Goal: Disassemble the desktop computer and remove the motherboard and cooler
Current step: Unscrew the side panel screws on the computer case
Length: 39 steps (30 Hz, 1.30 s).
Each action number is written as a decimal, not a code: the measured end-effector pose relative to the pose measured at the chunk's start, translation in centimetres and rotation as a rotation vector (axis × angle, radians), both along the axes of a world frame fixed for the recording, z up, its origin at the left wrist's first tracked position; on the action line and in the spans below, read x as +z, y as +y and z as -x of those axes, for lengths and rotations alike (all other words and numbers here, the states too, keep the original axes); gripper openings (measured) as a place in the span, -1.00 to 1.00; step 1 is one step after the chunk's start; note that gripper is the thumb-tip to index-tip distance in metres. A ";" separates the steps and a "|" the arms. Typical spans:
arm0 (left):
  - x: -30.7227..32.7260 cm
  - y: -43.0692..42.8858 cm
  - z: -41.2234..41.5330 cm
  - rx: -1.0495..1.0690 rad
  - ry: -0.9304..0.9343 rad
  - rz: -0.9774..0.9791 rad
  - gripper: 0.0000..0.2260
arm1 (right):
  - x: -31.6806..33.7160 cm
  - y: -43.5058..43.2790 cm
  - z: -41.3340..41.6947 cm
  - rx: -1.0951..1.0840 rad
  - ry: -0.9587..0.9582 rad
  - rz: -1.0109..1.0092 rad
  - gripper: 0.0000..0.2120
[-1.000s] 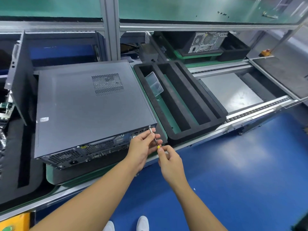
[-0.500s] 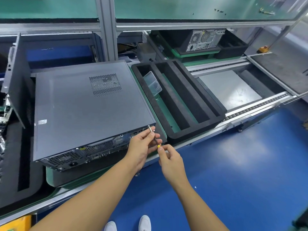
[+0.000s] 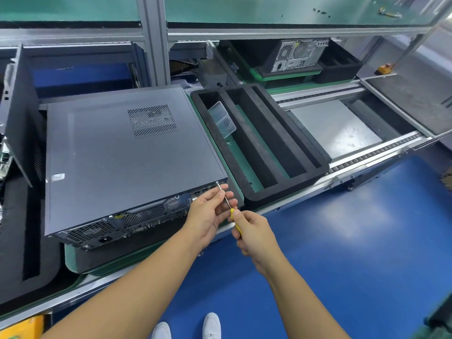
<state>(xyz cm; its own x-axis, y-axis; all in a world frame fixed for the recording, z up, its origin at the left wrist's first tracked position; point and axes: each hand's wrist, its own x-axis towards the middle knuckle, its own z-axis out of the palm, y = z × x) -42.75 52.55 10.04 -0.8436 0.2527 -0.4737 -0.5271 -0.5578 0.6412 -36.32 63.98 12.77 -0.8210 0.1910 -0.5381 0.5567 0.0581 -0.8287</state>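
Bare forearms [image 3: 146, 277], left hand [image 3: 208, 216], right hand [image 3: 255, 232], pair of white shoes [image 3: 212, 325]

The computer case [image 3: 117, 152] looks like sheet metal with a matt dark-grey coat, smooth apart from the punched vent holes. Its rear panel is barer, paler perforated metal. The screwdriver [image 3: 226, 198] has a shiny metal shaft and a glossy yellow plastic handle. The foam tray [image 3: 310, 177] is black, matt and a bit grainy, and the little box [image 3: 222, 118] in it is clear glossy plastic. The conveyor rail [image 3: 315, 90] is dull silvery metal. The floor [image 3: 342, 241] is blue and shiny with glare.
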 end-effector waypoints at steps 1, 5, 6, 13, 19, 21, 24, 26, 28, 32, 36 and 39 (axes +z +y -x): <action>0.0 0.0 -0.1 0.002 0.001 -0.002 -0.81 | 0.2 -0.1 0.0 -0.006 -0.011 0.058 -0.67; -0.3 -0.2 -0.5 -0.032 -0.013 0.017 -0.80 | 0.4 -0.5 0.3 -0.049 -0.085 0.351 -0.72; -0.4 -0.2 -0.6 -0.053 -0.020 0.037 -0.77 | 0.4 -0.5 0.3 -0.043 -0.076 0.303 -0.71; -0.2 -0.3 -0.9 -0.144 -0.079 0.064 -0.69 | -0.3 -2.4 -0.2 0.122 0.133 -0.904 -0.74; -0.2 -0.4 0.0 -0.124 -0.110 0.131 -0.85 | -0.5 -1.0 -0.2 0.035 0.171 -0.368 -0.73; -0.2 -0.2 0.2 -0.114 -0.115 0.133 -0.90 | 0.0 0.5 -0.7 -0.041 -0.043 0.115 -0.62; -0.2 -0.1 0.4 -0.118 -0.117 0.131 -0.88 | -0.2 2.0 -1.9 0.000 -0.259 0.521 -0.55; -0.2 -0.2 0.3 -0.128 -0.106 0.110 -0.83 | -0.6 2.0 -2.0 -0.029 -0.216 0.641 -0.59; -0.4 -0.4 0.1 -0.144 -0.099 0.081 -0.80 | -0.7 1.5 -1.7 -0.056 -0.107 0.554 -0.66; -0.3 -0.5 0.0 -0.152 -0.116 0.031 -0.78 | -0.6 0.7 -1.8 0.136 0.219 -0.372 -0.74; 0.5 0.2 -0.1 -0.096 -0.148 -0.014 -0.88 | -0.7 -0.4 -2.1 0.314 0.495 -1.068 -0.80; 1.0 0.6 0.3 -0.070 -0.185 0.038 -0.90 | -1.1 0.2 -1.8 0.199 0.445 -0.753 -0.82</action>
